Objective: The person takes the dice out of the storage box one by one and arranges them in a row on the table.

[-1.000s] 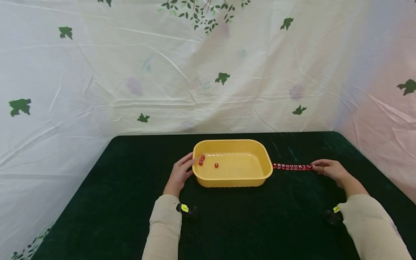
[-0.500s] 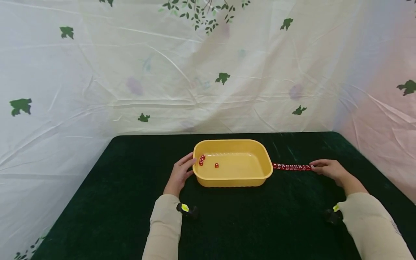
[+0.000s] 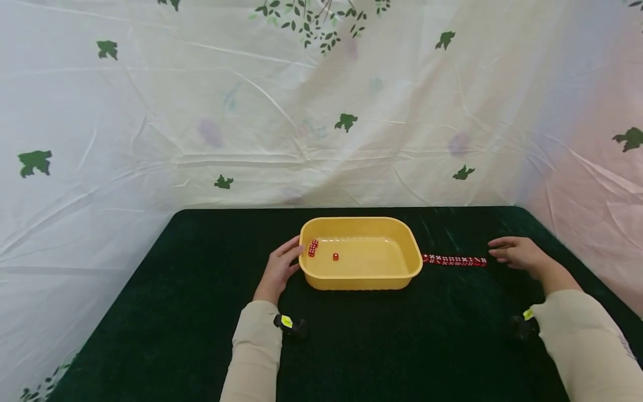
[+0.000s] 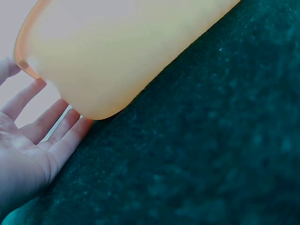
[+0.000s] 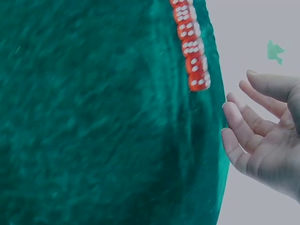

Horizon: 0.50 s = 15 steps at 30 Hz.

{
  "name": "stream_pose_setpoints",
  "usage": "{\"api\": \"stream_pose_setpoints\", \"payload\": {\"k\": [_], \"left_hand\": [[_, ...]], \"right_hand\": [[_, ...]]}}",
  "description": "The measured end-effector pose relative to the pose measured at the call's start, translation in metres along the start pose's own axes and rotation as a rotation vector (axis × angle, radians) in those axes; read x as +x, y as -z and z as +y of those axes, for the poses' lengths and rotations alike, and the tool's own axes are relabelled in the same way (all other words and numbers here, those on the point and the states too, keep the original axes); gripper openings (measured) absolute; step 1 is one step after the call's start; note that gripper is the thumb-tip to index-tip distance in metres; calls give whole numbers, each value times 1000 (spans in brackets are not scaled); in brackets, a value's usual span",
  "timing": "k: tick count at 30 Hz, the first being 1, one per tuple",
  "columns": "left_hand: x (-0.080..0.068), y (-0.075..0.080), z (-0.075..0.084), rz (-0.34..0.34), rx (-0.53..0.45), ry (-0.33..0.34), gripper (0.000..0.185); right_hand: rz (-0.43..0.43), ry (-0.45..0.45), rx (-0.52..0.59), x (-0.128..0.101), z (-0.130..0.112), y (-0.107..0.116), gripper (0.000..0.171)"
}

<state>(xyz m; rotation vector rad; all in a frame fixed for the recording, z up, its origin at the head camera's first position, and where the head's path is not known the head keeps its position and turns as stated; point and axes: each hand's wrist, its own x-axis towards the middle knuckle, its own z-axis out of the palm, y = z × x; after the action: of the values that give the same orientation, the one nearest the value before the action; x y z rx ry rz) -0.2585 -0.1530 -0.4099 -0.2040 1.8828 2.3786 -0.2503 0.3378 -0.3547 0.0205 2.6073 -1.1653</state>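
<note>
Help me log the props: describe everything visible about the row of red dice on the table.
The row of red dice is a straight single-file line of small red cubes with white pips, glossy like plastic, lying on the dark green felt table. It runs from beside the right end of the yellow tub toward the right hand. The dice sit edge to edge. In the right wrist view the open fingers are just clear of the end die, not touching. An exact count cannot be made.

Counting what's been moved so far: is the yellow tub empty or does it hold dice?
Not empty. The tub holds a few red dice near its left end, one lying apart; the exact count is unclear.
</note>
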Motion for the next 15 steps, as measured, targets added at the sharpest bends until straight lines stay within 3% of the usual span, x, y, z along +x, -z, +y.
{"api": "stream_pose_setpoints", "payload": {"k": [15], "left_hand": [[2,2,0,-10,-4,2,38]], "right_hand": [[72,124,-24,21,-59,-17,55]]}}
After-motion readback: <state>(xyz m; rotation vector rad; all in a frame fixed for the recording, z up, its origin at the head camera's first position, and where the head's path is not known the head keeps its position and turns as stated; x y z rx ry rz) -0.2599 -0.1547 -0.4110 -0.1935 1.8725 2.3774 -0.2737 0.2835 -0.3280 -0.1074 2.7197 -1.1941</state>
